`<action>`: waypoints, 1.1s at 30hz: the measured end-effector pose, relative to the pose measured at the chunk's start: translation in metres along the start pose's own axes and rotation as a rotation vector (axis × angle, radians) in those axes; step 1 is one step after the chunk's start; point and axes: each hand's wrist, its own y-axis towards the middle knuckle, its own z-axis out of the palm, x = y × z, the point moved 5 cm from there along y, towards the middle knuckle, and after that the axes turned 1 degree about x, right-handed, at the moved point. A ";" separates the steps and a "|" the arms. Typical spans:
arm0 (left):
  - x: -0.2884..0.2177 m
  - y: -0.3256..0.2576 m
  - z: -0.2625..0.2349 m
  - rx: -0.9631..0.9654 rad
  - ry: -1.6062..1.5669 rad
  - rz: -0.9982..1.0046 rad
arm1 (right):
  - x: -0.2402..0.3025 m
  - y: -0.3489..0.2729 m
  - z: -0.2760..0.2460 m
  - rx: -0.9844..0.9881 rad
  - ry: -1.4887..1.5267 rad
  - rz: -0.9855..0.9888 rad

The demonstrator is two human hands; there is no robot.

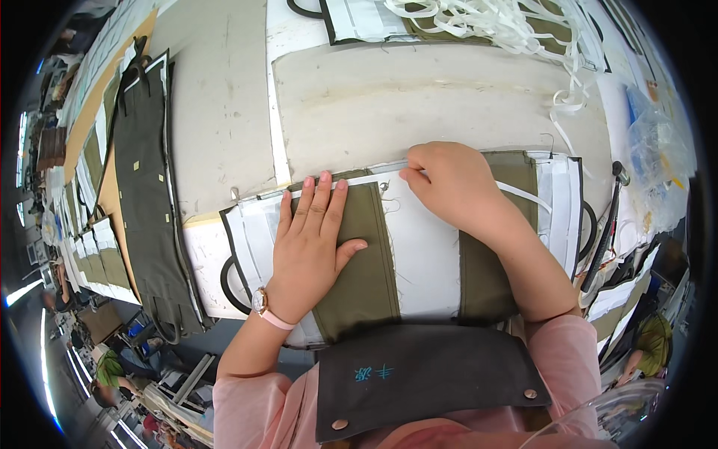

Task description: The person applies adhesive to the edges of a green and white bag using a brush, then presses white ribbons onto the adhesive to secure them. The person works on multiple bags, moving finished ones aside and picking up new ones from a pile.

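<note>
Your left hand (310, 247) lies flat, fingers spread, on the olive fabric panel (359, 262), likely pinning it against sliding. The panel's long axis runs across the worktop (419, 105), directly before you. Your right hand (449, 183) is curled, pinching white tape (523, 196) at the panel's far edge, probably to align it. Hands apart.

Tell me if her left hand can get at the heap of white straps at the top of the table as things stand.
Probably not without leaning. The left hand lies flat on the olive and white fabric piece near her; the white straps lie at the far edge across bare table, nothing blocking.
</note>
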 end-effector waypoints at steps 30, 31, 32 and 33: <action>-0.026 0.034 0.007 -0.128 -0.160 0.219 | -0.063 -0.036 -0.027 -0.252 0.060 0.179; -0.027 0.035 0.007 -0.116 -0.147 0.219 | -0.061 -0.035 -0.027 -0.244 0.038 0.185; -0.027 0.035 0.007 -0.108 -0.136 0.217 | -0.060 -0.035 -0.028 -0.236 0.016 0.191; -0.028 0.036 0.007 -0.100 -0.126 0.216 | -0.060 -0.035 -0.028 -0.232 0.021 0.192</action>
